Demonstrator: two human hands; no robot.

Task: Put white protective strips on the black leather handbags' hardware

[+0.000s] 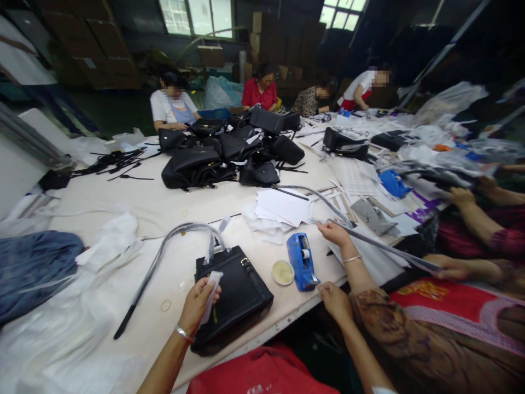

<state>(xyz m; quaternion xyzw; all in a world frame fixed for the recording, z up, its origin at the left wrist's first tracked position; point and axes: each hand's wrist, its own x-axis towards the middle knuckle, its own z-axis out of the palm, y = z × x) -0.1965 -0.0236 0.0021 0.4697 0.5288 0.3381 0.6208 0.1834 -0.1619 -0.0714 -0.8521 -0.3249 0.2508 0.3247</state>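
My left hand (199, 303) is closed on a white paper strip (211, 295), held over a black handbag (232, 293) that lies flat at the table's near edge. A strap wrapped in clear plastic (164, 257) arcs from the bag to the left. My right hand (334, 300) rests at the table edge with its fingers curled, right beside the near end of a blue tape dispenser (302, 261). What those fingers pinch is too small to see. A small round yellowish lid (283, 272) lies between the bag and the dispenser.
A co-worker's hand (334, 232) with a bracelet holds a long plastic-wrapped strap (381, 246) at my right. White paper sheets (283, 208) and a pile of black bags (229, 153) lie mid-table. Several people sit at the far side. Blue cloth (35, 268) and white plastic (110, 241) lie at left.
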